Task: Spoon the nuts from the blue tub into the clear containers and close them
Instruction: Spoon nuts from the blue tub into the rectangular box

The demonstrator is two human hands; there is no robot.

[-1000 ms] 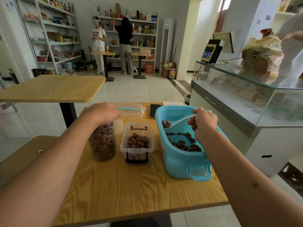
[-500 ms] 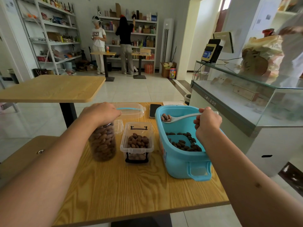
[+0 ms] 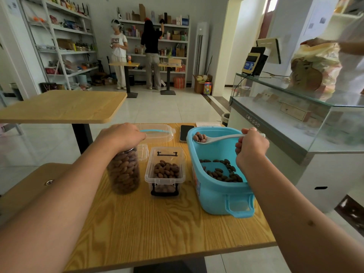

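On a wooden table point(image 3: 157, 229) in a small shop, mid-transfer of nuts. At left, left hand point(image 3: 122, 134) cupped over the top of a tall round jar point(image 3: 124, 170), fingers curled down round its mouth, jar packed with nuts nearly to the top and no lid visible on it. Just right of the jar, a small rectangular clear box point(image 3: 165, 170), open, part filled, black clips on its near and far ends. Beyond the two, lying flat on the far side of the table, a clear lid point(image 3: 157, 133) with a blue strip; beside that, a dark phone point(image 3: 186, 133).

Further right, the blue tub point(image 3: 220, 186), a thin scatter of nuts point(image 3: 220, 170) left along its bottom. Right hand point(image 3: 252, 146) closed in a fist round the handle of a white spoon point(image 3: 216, 138), bowl heaped with a few nuts and held level above the tub's far left rim.

Likely trouble: a heaped spoon tipped or jolted on the way across, nuts dropped onto the table between tub and box, or rolling off the edge. Tub wall higher than the box, so a low carry could catch the rim. Box mouth narrow; a hasty tip could overshoot onto phone or lid. Jar possibly too full to close cleanly.

Far behind: an empty second table point(image 3: 59, 107), stocked shelves point(image 3: 65, 46), two people point(image 3: 136, 54) standing at them. At right, a glass counter point(image 3: 295, 107) close beside the tub.
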